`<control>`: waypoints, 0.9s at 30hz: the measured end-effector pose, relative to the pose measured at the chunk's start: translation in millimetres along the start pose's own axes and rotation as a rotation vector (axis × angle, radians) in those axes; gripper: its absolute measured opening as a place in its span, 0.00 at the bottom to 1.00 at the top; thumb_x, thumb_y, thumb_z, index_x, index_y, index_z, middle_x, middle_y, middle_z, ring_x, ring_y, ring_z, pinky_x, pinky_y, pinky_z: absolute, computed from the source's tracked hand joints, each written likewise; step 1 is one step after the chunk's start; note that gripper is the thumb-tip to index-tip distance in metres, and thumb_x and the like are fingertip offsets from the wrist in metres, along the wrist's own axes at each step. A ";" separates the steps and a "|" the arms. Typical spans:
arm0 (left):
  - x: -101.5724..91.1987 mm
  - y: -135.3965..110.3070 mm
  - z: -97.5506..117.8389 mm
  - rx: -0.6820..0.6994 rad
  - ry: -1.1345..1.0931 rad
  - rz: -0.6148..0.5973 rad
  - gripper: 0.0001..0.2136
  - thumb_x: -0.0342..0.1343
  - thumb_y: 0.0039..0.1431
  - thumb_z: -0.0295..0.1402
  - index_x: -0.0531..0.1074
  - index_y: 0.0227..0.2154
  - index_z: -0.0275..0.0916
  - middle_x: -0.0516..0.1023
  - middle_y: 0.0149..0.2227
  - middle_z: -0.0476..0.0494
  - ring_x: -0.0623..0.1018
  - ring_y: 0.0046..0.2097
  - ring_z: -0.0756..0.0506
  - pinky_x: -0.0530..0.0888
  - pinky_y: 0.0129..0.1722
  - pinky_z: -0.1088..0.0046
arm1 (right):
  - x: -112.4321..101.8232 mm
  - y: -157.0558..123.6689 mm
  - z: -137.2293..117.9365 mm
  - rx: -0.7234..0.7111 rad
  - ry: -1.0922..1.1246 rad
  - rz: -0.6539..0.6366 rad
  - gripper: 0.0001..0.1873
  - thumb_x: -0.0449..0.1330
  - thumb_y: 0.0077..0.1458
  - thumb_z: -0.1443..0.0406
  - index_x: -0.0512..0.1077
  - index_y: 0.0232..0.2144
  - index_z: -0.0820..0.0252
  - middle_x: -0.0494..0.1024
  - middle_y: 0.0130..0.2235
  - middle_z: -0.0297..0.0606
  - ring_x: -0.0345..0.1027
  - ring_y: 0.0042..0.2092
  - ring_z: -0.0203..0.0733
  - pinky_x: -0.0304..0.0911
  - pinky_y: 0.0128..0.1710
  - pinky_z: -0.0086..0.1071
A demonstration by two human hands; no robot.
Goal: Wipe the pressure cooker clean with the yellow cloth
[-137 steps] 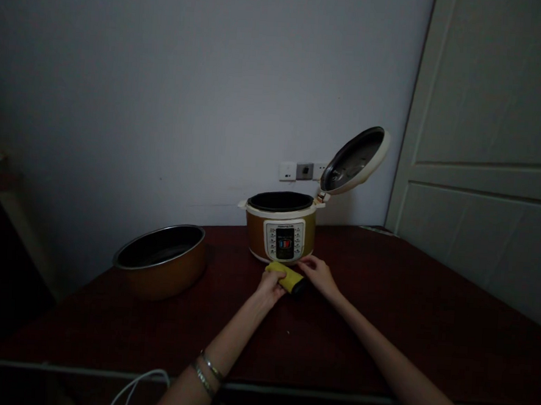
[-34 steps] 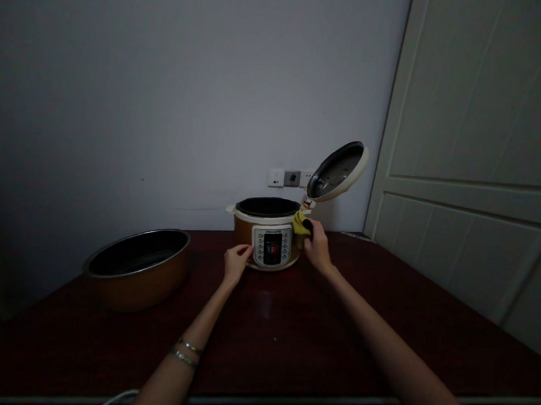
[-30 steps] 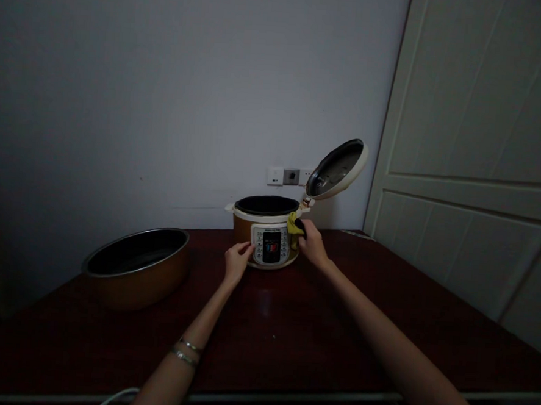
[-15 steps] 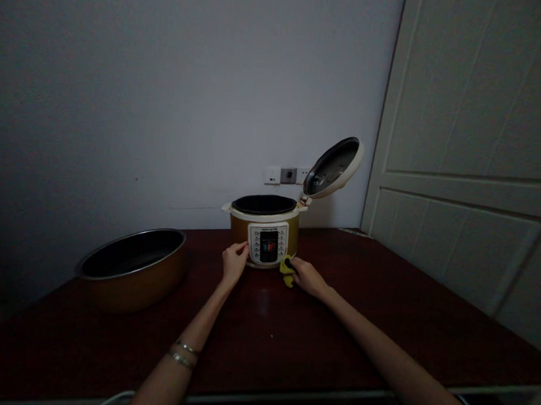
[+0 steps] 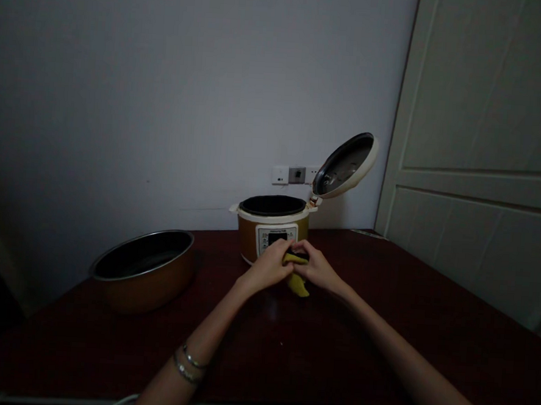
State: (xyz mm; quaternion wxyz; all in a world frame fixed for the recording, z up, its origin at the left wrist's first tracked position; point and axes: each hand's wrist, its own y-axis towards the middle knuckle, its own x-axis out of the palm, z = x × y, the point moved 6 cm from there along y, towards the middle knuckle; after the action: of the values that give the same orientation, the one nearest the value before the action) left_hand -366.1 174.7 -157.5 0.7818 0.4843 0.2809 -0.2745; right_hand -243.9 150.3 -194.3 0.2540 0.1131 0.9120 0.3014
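A yellow cloth (image 5: 298, 285) is held between my two hands, its lower end hanging down over the table. My left hand (image 5: 270, 263) grips it from the left and my right hand (image 5: 316, 267) from the right, fingertips close together. Just behind them stands an electric pressure cooker (image 5: 249, 235), gold-brown and white, with its round lid (image 5: 348, 164) tilted up on the right side. The hands hide the lower right part of its control panel (image 5: 278, 230). Two bracelets sit on my left forearm.
A wide round pot (image 5: 144, 286), gold outside and dark inside, rests at the left of the dark red table (image 5: 358, 342). Wall sockets (image 5: 296, 175) are behind the cooker. A pale panelled door (image 5: 478, 178) is on the right.
My left hand has left the cooker's front and moved right to the cloth. My right hand has lifted the cloth slightly off the panel's corner. The view has shifted a little left.
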 end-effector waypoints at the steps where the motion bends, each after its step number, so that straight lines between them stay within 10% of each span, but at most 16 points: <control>1: -1.6 1.8 -2.8 -0.038 0.025 -0.011 0.25 0.55 0.47 0.23 0.69 0.52 0.34 0.74 0.49 0.35 0.74 0.50 0.41 0.68 0.52 0.65 | 0.1 -0.4 -2.1 -0.005 0.026 0.005 0.18 0.63 0.44 0.64 0.66 0.40 0.59 0.76 0.39 0.38 0.71 0.40 0.42 0.66 0.42 0.37; 8: -64.1 -4.6 -43.9 -0.261 0.107 0.109 0.04 0.59 0.46 0.30 0.77 0.26 0.37 0.78 0.29 0.43 0.75 0.35 0.43 0.70 0.41 0.69 | -3.8 -8.5 23.3 0.109 0.277 0.008 0.29 0.66 0.43 0.59 0.60 0.46 0.57 0.77 0.38 0.38 0.73 0.39 0.41 0.68 0.43 0.40; 14: -157.5 -26.6 -61.1 -0.436 0.423 0.805 0.07 0.53 0.54 0.32 0.73 0.32 0.35 0.75 0.34 0.41 0.74 0.38 0.44 0.69 0.43 0.67 | -14.3 -22.1 57.1 0.259 0.313 0.091 0.26 0.63 0.46 0.53 0.63 0.44 0.58 0.77 0.36 0.39 0.74 0.37 0.42 0.69 0.37 0.38; 23: -58.6 -18.3 -92.0 -0.413 0.178 0.620 0.26 0.60 0.52 0.35 0.59 0.52 0.32 0.75 0.45 0.30 0.77 0.44 0.38 0.71 0.40 0.67 | -13.8 -34.2 74.9 0.252 0.212 0.079 0.22 0.59 0.49 0.55 0.64 0.45 0.59 0.76 0.35 0.37 0.72 0.34 0.40 0.69 0.33 0.36; 27: -46.2 -25.4 -96.9 -0.373 0.252 0.615 0.16 0.56 0.53 0.27 0.67 0.46 0.34 0.75 0.42 0.33 0.75 0.46 0.39 0.69 0.45 0.65 | -11.6 -35.6 70.3 0.201 0.130 0.051 0.21 0.58 0.50 0.58 0.65 0.45 0.59 0.75 0.36 0.39 0.72 0.37 0.41 0.69 0.37 0.37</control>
State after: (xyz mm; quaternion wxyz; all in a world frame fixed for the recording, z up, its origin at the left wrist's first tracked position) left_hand -432.7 260.7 -176.4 0.8618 0.4253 0.2614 0.0903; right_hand -198.7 152.5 -259.8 0.1738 0.1416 0.9490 0.2217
